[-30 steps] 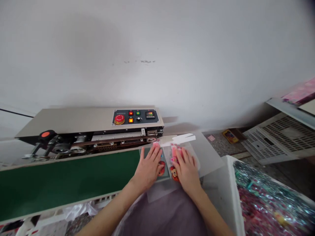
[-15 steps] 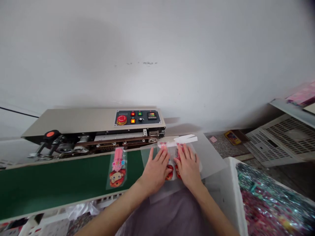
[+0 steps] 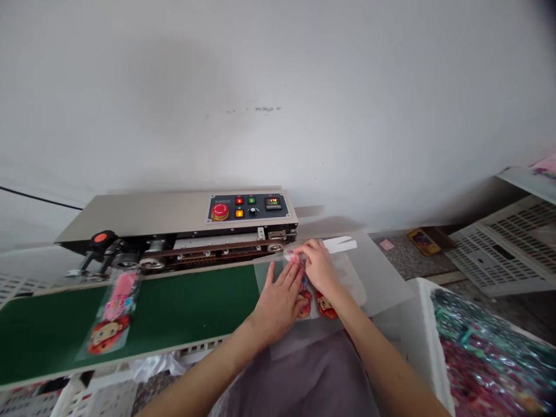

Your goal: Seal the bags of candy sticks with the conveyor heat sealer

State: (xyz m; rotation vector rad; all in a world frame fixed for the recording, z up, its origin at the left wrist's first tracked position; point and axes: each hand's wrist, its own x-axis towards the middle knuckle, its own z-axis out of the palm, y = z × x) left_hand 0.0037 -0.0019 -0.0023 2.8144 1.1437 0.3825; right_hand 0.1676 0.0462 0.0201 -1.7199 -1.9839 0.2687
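Observation:
My left hand [image 3: 278, 301] lies flat with fingers outstretched over a clear plastic packet [image 3: 304, 305] showing a red-haired cartoon head and a pink part. At the top end of that packet, my right hand [image 3: 319, 267] has its fingers curled and pinched on the plastic. A second similar packet [image 3: 326, 306] lies to the right, partly under my right wrist. Both rest on a translucent sheet [image 3: 384, 284] at the right end of the green conveyor belt [image 3: 191, 304]. Farther left on the belt, another packet [image 3: 108, 333] lies tilted beneath the sealing machine's rollers.
The band sealing machine [image 3: 174, 211] stands against the wall, with lit buttons and a red stop knob [image 3: 220, 211]. White strips [image 3: 341, 244] lie behind my right hand. A white foam box [image 3: 428, 324] of shiny packets stands at right, near a plastic crate [image 3: 495, 255].
The packet on the belt has moved left. My right hand has shifted left from the second packet to the top of the first, its fingers now curled. My left hand stays nearly in place.

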